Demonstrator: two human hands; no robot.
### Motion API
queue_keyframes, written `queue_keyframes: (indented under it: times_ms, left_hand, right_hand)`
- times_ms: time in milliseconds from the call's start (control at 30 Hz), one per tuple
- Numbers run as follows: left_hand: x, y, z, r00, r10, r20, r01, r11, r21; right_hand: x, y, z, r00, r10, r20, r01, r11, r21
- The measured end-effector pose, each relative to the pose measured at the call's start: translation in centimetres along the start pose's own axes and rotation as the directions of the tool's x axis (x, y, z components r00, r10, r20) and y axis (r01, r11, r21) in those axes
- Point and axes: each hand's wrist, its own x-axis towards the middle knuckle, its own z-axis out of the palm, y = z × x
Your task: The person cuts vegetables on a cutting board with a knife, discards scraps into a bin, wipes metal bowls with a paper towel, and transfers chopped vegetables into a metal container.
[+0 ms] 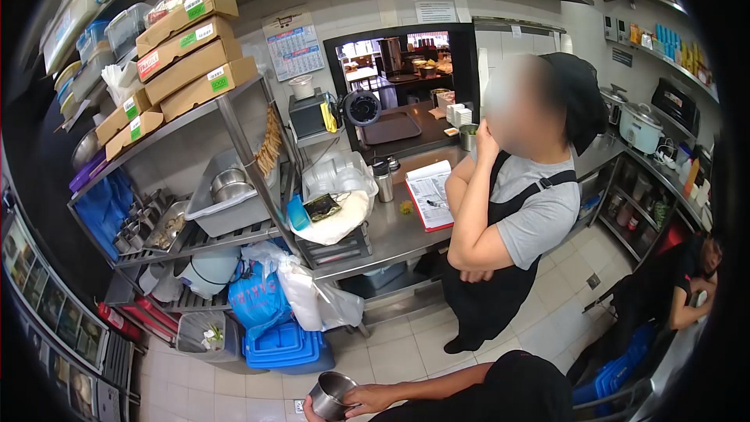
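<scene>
Low at the bottom edge, a metal cup point(334, 392) is held tilted, its mouth facing up. My left hand point(309, 411) is closed on its left side, and only a small part of that hand shows. My right hand point(370, 399) reaches in from the right, past a black sleeve point(528, 383), with its fingers closed at the cup's right side. What the cup holds cannot be made out.
A person in a black apron point(500, 281) stands by the steel counter point(375, 254), near a clipboard point(429, 195). Another person point(656, 289) is low at the right. A blue bin point(289, 350), bags point(258, 301) and a loaded rack point(234, 133) fill the left.
</scene>
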Motion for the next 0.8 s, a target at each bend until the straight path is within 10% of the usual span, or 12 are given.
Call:
queue_keyframes:
  times_ms: [167,267,433,500,667,800]
  left_hand:
    - [3.6,-1.7,-3.8,0.995,0.093,-0.027,-0.077,0.928,0.364]
    - [6.0,-3.4,-6.3,0.895,0.444,-0.049,-0.373,0.803,0.466]
    - [1.8,-0.6,-0.4,0.963,0.256,-0.080,-0.229,0.940,0.251]
    - [0.3,1.4,0.6,0.996,-0.019,0.084,0.030,0.992,-0.125]
    - [-0.4,2.4,2.2,0.959,-0.226,0.170,0.254,0.953,-0.165]
    - [-0.1,2.2,4.0,0.998,-0.058,0.010,0.059,0.987,-0.153]
  right_hand:
    - [1.9,2.2,3.0,0.974,0.219,-0.056,-0.138,0.773,0.620]
    - [2.6,-0.2,0.1,0.891,0.452,-0.045,-0.051,0.199,0.979]
    - [1.6,-3.9,-1.6,0.847,0.523,-0.093,-0.308,0.626,0.716]
    - [0.8,-2.4,-0.4,0.940,0.006,-0.340,0.020,0.997,0.075]
    - [0.0,0.8,-2.0,0.881,-0.282,-0.379,0.212,0.953,-0.217]
    - [0.8,0.2,-0.6,0.862,-0.054,-0.504,0.023,0.997,-0.067]
